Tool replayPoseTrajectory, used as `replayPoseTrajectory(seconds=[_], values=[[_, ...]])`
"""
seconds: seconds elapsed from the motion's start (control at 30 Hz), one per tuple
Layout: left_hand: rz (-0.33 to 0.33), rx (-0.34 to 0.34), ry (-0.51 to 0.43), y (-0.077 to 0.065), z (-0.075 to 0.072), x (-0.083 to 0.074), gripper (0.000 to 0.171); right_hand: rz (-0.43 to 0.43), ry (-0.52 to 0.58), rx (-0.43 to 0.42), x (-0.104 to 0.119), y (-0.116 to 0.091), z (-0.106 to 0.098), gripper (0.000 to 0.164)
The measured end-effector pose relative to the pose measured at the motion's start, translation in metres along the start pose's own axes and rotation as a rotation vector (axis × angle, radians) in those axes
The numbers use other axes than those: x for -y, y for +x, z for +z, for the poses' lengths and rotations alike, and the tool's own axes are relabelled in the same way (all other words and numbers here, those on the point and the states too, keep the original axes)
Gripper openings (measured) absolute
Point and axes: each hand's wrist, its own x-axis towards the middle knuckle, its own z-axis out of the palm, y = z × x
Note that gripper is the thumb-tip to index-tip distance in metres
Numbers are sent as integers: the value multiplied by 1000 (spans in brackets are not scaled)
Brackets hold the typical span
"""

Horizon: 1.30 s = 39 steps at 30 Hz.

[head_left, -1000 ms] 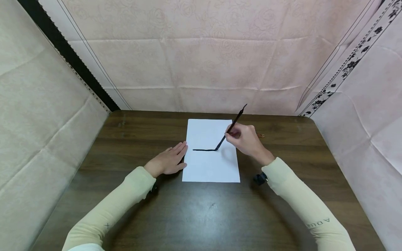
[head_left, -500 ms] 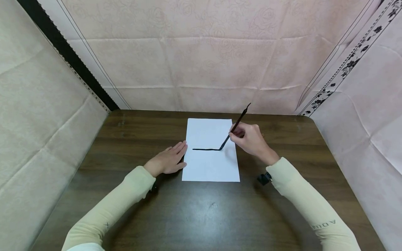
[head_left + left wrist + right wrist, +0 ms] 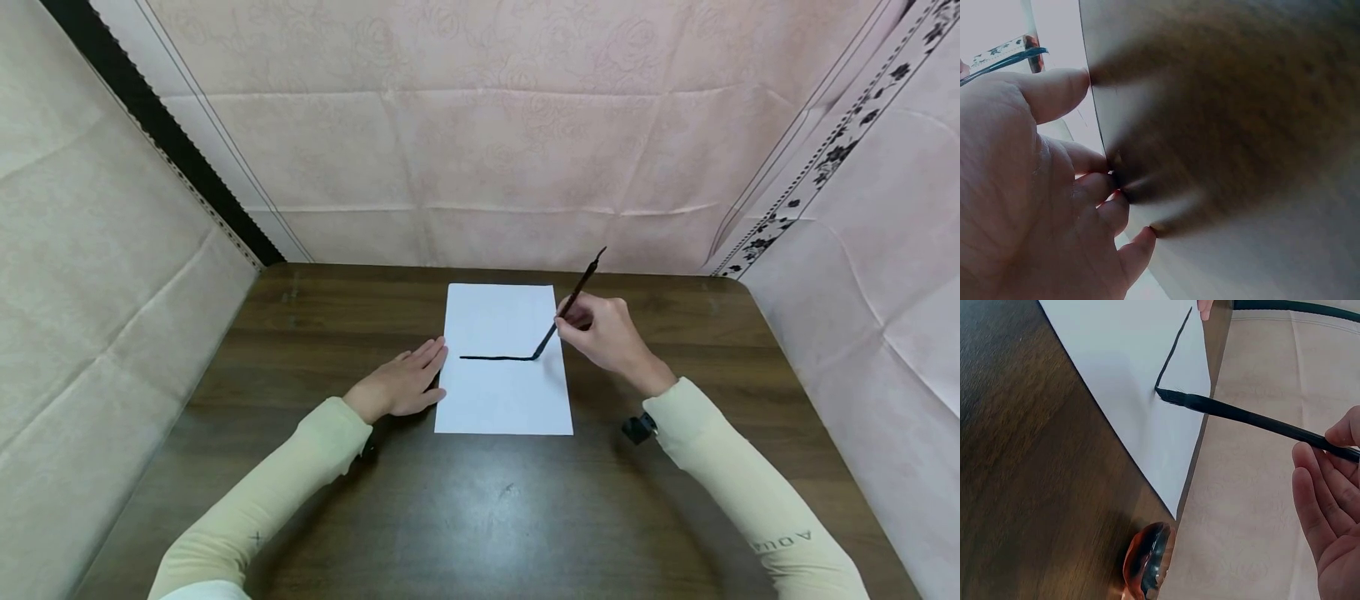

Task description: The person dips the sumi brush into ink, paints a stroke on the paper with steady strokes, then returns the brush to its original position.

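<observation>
A white sheet of paper (image 3: 498,400) lies on the wooden table. My right hand (image 3: 603,333) pinches a dark paintbrush (image 3: 573,293) by its handle, tilted up to the right. In the right wrist view, the bristles of the paintbrush (image 3: 1174,397) touch the paper (image 3: 1122,356) at the end of a thin black line (image 3: 1174,347). That line (image 3: 495,358) runs straight across the middle of the sheet in the head view. My left hand (image 3: 401,383) rests with straight fingers at the paper's left edge; its thumb and fingertips reach that edge in the left wrist view.
A small amber, glossy dish with something dark inside (image 3: 1147,559) stands on the table beyond the paper's corner, hidden behind my right hand in the head view. Pale patterned cloth (image 3: 480,167) hangs behind the table (image 3: 480,517) and on both sides.
My right hand and the paintbrush have moved a little to the right, and the black line has grown longer that way. The left hand and the paper have stayed put.
</observation>
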Motion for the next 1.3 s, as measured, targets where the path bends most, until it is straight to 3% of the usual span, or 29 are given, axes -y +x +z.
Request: replayPoseTrajectory(seconds=[0.6,0.87,1.3], values=[[-10,14,-2,1,1,1,79,-44,-13,-86,8,2,-26,4],[-10,7,-9,1,1,0,79,-100,-64,-185,17,3,-49,4],[-3,1,-10,0,1,0,79,-131,-127,-316,8,-4,-92,5]])
